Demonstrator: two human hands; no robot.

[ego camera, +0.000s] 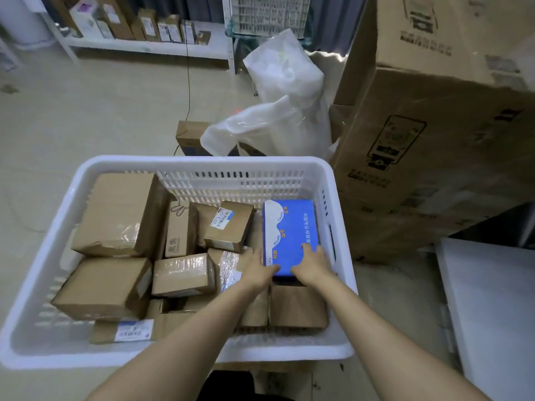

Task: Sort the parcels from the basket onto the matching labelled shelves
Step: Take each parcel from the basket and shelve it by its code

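Both hands were on the blue box [292, 227]. The left hand [259, 267] gripped its near-left corner, thumb on the top face and fingers down the left side. The right hand [314, 263] gripped the near-right end, fingers spread over the top and thumb at the near edge. We couldn't tell whether the box was lifted clear or resting.

The blue box sat in the right end of the white basket [185, 162], close to the right wall, lying flat over brown boxes [298, 306] below it.

Rest of the basket, all brown parcels:
- labelled box [228, 225] just left of the blue one
- narrow box [181, 230] standing on end beside that
- large box [115, 212] at far left
- another large box [104, 287] at near left
- taped box [183, 274] in the middle
- flat parcel [124, 331] with a blue-white label against the near wall

Outside the basket: a big cardboard carton [434, 140] on the right, white plastic bags [289, 96] behind the basket, and a small box [189, 134] on the floor beside them. A white shelf [144, 46] stood along the far wall, with parcels [150, 24] lined up on it.
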